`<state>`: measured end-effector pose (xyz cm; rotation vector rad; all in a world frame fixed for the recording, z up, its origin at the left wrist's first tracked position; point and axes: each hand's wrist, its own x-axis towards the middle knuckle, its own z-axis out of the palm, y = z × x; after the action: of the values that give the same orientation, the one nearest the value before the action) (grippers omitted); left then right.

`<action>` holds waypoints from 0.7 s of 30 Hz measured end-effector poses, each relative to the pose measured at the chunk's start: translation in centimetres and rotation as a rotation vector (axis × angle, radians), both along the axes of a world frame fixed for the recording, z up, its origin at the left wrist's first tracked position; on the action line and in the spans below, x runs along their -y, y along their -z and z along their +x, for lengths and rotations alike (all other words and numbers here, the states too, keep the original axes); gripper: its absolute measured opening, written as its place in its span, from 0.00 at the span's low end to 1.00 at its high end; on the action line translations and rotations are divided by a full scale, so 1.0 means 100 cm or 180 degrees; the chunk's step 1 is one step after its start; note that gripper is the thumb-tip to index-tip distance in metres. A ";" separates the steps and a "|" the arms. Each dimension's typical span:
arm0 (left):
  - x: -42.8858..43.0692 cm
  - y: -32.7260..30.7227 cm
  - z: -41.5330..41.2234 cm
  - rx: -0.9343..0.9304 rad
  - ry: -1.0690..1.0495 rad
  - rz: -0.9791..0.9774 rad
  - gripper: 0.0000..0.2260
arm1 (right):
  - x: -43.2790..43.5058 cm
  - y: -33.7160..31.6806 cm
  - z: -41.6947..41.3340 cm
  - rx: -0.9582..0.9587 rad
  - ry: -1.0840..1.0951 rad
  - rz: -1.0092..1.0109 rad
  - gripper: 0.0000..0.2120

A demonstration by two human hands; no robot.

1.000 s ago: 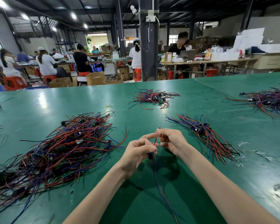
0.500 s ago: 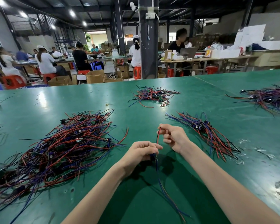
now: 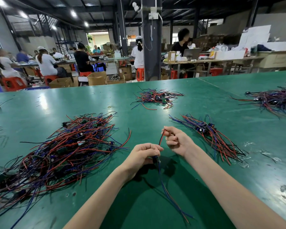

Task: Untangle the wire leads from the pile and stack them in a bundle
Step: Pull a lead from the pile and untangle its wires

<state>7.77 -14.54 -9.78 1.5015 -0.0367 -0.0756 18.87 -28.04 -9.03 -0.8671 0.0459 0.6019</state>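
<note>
A big tangled pile of red, blue and black wire leads point(image 3: 59, 151) lies on the green table point(image 3: 155, 212) to my left. A tidier bundle of leads point(image 3: 211, 136) lies to the right of my hands. My left hand point(image 3: 144, 154) grips one wire lead point(image 3: 167, 192) at its small dark component, and its blue and red tails trail toward me on the table. My right hand point(image 3: 177, 139) pinches the red and black upper ends of the same lead, just above and right of my left hand.
A smaller pile of leads point(image 3: 157, 98) lies farther back at centre, and another pile point(image 3: 276, 100) sits at the far right. Scraps of clear plastic point(image 3: 269, 157) lie right of the bundle. Beyond the table edge, people sit at benches among cardboard boxes point(image 3: 96, 78).
My right hand has drawn the red and black ends up and away from my left hand, straightening them. My left hand has sunk slightly toward the table with the component.
</note>
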 end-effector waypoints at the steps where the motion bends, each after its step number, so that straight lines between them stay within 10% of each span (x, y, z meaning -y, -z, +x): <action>1: -0.001 0.000 0.000 -0.0010 0.0013 -0.0063 0.16 | 0.001 0.000 0.000 -0.0016 0.0009 0.0021 0.09; 9: -0.003 -0.003 -0.003 0.0098 -0.0183 -0.0356 0.08 | 0.003 0.005 0.007 0.0511 0.0908 -0.0572 0.09; 21: 0.003 -0.001 -0.004 0.0341 0.0028 -0.0503 0.07 | 0.006 0.024 0.000 0.3822 0.1273 -0.3170 0.09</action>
<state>7.34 -14.80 -9.70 1.3463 -0.1326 0.0007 18.83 -28.61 -11.38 -2.0083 -0.6033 -0.4587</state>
